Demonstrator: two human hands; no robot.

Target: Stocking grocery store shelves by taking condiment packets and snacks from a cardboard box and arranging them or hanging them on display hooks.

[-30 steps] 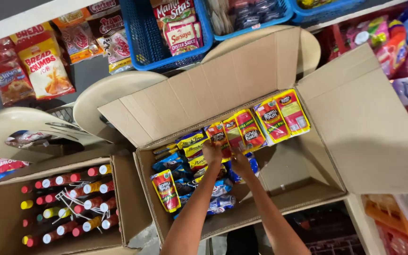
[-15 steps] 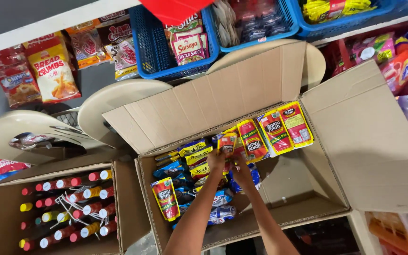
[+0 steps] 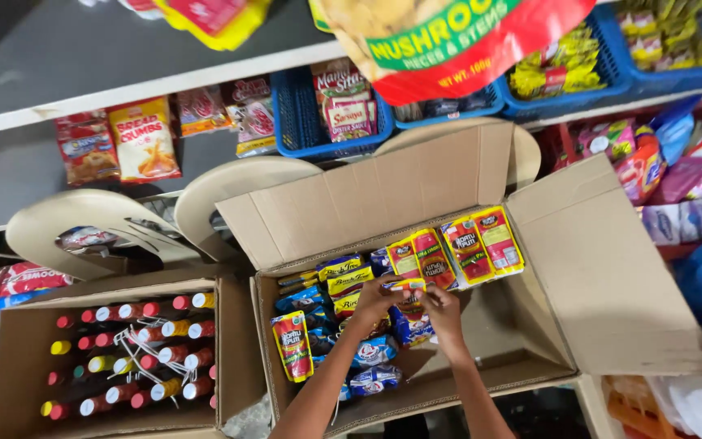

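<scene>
Both my hands reach into an open cardboard box (image 3: 611, 276) packed with sachets. My left hand (image 3: 375, 299) and my right hand (image 3: 442, 310) together grip a yellow and red pouch (image 3: 407, 286), holding it by its ends just above the packets. Behind it a row of red and yellow pouches (image 3: 469, 248) leans on the box's far wall. Yellow packets (image 3: 343, 280) and blue packets (image 3: 371, 354) lie to the left and below my hands. One red pouch (image 3: 292, 345) lies by the box's left wall.
A second open box (image 3: 10, 358) of red- and yellow-capped bottles (image 3: 136, 349) stands at the left. Beige plastic chair backs (image 3: 237, 179) sit behind the boxes. Shelves hold blue baskets (image 3: 302, 122) and hanging packets; a large mushroom pouch (image 3: 448, 41) hangs close at the top.
The camera has pulled back and tilted up, bringing the hanging mushroom pouch into view. My hands have drawn one pouch away from the leaning row, toward me.
</scene>
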